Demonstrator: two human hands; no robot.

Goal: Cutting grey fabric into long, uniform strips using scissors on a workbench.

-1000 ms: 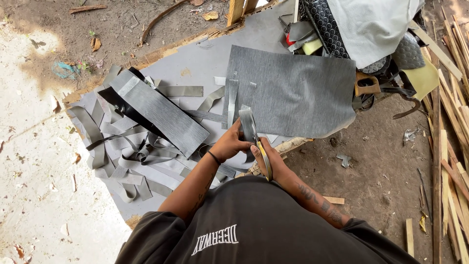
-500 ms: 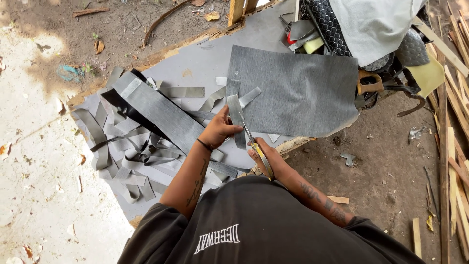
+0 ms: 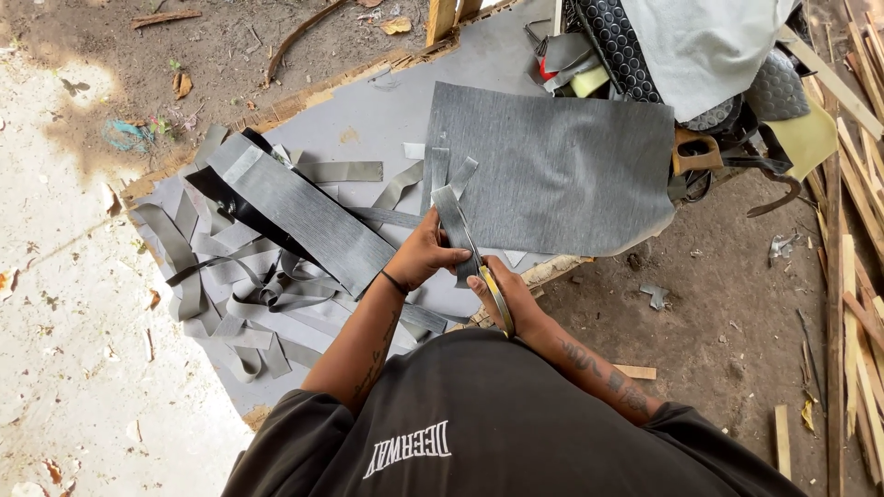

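My left hand (image 3: 425, 258) pinches a narrow grey strip (image 3: 453, 213) that rises from the near left corner of a large grey textured sheet (image 3: 562, 175). My right hand (image 3: 505, 296) grips yellow-handled scissors (image 3: 491, 287), their blades pointing up along the strip's edge just beside my left fingers. Both hands meet at the near edge of the grey board (image 3: 368, 120) the sheet lies on. A second short strip curls up to the left of the held one.
A pile of cut grey strips (image 3: 249, 267) and a wide dark band (image 3: 295, 216) cover the board's left part. Black dotted material, pale cloth and a wood-handled tool (image 3: 695, 152) crowd the far right. Wooden slats (image 3: 861, 239) lie along the right on bare dirt.
My left hand has slid up the strip toward the sheet, and the scissors have advanced along the cut. The strip now stands longer and more separated from the sheet.
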